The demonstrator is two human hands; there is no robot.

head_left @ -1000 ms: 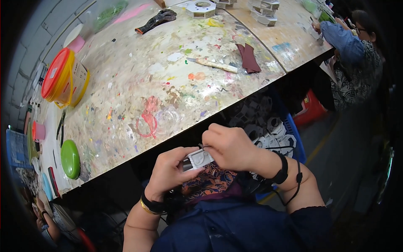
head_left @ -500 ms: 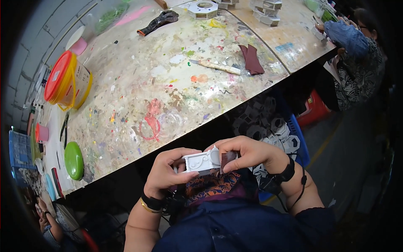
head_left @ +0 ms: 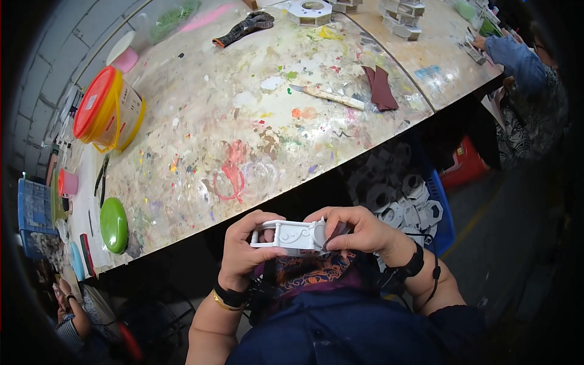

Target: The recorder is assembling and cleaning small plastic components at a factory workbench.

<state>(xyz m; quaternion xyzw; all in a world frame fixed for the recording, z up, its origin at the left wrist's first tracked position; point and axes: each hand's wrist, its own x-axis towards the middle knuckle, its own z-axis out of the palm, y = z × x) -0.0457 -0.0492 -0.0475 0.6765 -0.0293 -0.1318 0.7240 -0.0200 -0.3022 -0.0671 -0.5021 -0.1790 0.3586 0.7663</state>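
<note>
My left hand [head_left: 241, 248] is closed round one end of a white moulded piece [head_left: 294, 236] with an open frame and raised scrollwork on its side. It is held above my lap, off the near edge of the table. At the piece's other end, my right hand [head_left: 364, 231] pinches a dark brown folded bit of sandpaper [head_left: 340, 230] against it. The fingers partly hide the sandpaper and that end of the piece. On the table ahead lie a knife [head_left: 331, 97] with a pale handle and brown sandpaper strips [head_left: 381, 90].
A blue crate [head_left: 441, 210] of white hexagonal parts [head_left: 413, 207] stands low on the right. On the paint-stained table [head_left: 201, 146] are a yellow bucket [head_left: 125, 115] with a red lid, a green oval object [head_left: 114, 225] and a dark glove [head_left: 244, 29]. A co-worker's sleeve [head_left: 517, 61] shows at far right.
The white piece has tilted in my hands, showing more of its open frame. The sandpaper has turned and is more covered by my right fingers. The whole view has shifted slightly.
</note>
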